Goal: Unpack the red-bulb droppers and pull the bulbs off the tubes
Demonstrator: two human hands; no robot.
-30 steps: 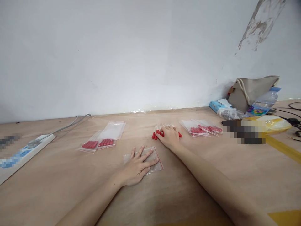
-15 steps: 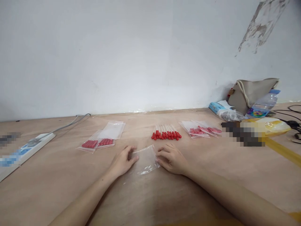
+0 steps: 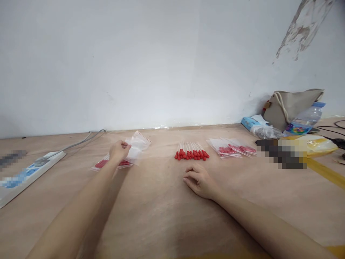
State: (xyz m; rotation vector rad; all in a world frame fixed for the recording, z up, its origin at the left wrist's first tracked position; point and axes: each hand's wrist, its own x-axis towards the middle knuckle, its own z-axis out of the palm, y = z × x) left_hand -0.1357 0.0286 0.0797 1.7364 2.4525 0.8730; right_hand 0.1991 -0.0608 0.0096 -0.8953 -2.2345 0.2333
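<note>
My left hand [image 3: 120, 151] is closed in a pinch on a clear zip bag [image 3: 140, 143], held over the left-side bags. Below it lie zip bags with red-tipped sticks [image 3: 101, 163], partly hidden by my hand and forearm. My right hand [image 3: 199, 181] rests on the table with fingers loosely bent and apart, holding nothing. Just beyond it is a row of loose sticks with red bulb-shaped heads [image 3: 192, 154], heads toward me. To the right of the row, more filled zip bags [image 3: 229, 149] lie overlapping.
A white power strip [image 3: 35, 176] with a grey cable lies at the left. At the back right stand a beige bag [image 3: 291, 106], a plastic bottle [image 3: 307, 118], a blue tissue pack [image 3: 248, 123] and a yellow-white packet [image 3: 320, 144]. A wall [image 3: 161, 72] closes off the far side.
My left hand has moved left and away from me, carrying the clear bag from between my hands to the left-side bags. My right hand has let go of the bag and stayed nearly in place.
</note>
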